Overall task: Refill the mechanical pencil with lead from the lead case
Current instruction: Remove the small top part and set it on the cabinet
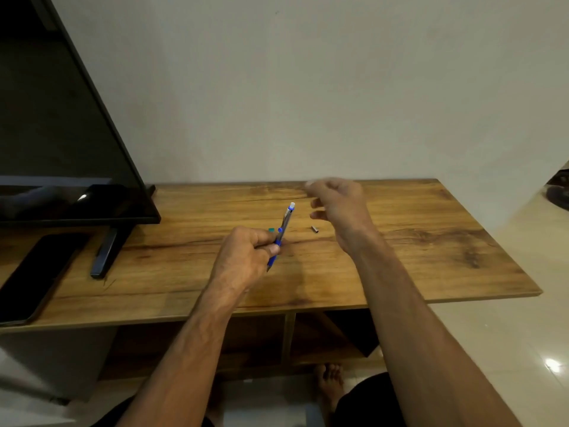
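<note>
While the left hand [243,257] grips the mechanical pencil [284,224] at mid-frame, fingers curled round its blue lower barrel, the pencil tilts white end up. A small metal cap [314,229] lies on the wooden surface [415,241] just right of it. Above the cap hovers the blurred right hand [338,208], fingers curled; whether they pinch anything cannot be told. A green piece [271,229] shows behind the left fingers.

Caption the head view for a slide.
Left hand grips the mechanical pencil, tip down, over the wooden table; right hand hovers near a small metal cap.
</note>
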